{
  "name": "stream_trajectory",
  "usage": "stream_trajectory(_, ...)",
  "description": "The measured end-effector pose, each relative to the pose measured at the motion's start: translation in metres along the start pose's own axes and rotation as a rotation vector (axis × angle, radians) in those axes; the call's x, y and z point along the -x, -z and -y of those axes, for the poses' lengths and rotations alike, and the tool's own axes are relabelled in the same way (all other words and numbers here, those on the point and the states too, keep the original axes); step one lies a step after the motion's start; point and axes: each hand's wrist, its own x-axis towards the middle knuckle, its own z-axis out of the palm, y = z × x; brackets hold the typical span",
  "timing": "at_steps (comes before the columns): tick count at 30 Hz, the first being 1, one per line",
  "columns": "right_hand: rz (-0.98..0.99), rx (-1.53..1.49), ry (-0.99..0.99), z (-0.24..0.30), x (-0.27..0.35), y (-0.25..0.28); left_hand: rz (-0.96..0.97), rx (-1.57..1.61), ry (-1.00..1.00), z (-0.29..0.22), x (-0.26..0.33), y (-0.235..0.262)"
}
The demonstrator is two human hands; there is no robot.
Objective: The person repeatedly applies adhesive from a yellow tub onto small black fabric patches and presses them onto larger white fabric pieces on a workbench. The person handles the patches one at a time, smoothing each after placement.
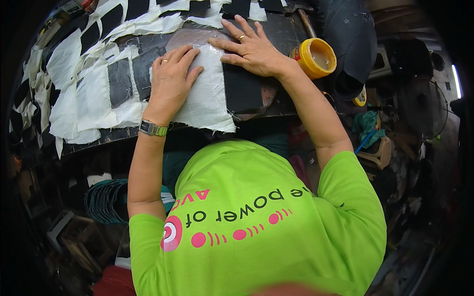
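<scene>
A white woven cloth piece [207, 101] with frayed edges lies in front of me, partly over a black sheet piece [242, 93]. My left hand [172, 79] rests on the cloth's left side, fingers slightly bent and apart, gripping nothing. Across the far right part, my right hand [256, 52] spreads its fingers; the fingertips touch the cloth's far edge and the brownish, shiny board [185, 38] under it. Just right of that hand, a yellow tub [296, 52] holds a cloudy greyish liquid.
More white cloth pieces [66, 111] and dark patches [119, 83] cover the dark table's left and far side. A hammer [307, 22] lies beyond the tub, beside a large dark sheet [348, 44]. Right of the table are a fan [429, 108] and a brown stool [380, 153].
</scene>
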Motion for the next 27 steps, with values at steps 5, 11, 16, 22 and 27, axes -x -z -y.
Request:
stream_trajectory(5,0.039,-0.008,0.012,0.005,0.001,0.011,0.044,0.073,0.04,0.0,-0.008,0.004)
stream_trajectory(11,0.19,-0.253,0.117,-0.004,-0.002,0.026,0.141,-0.008,0.131,-0.003,-0.023,0.019)
stream_trajectory(16,-0.014,-0.99,-0.141,0.0,-0.009,0.038,0.275,0.143,0.328,-0.007,-0.039,0.02)
stream_trajectory(22,-0.186,-1.707,-0.313,0.02,0.016,0.069,0.269,0.314,0.332,-0.009,-0.047,0.023)
stream_trajectory(27,-0.375,-1.339,-0.106,0.037,0.047,0.079,0.061,0.484,0.189,0.002,-0.051,0.02)
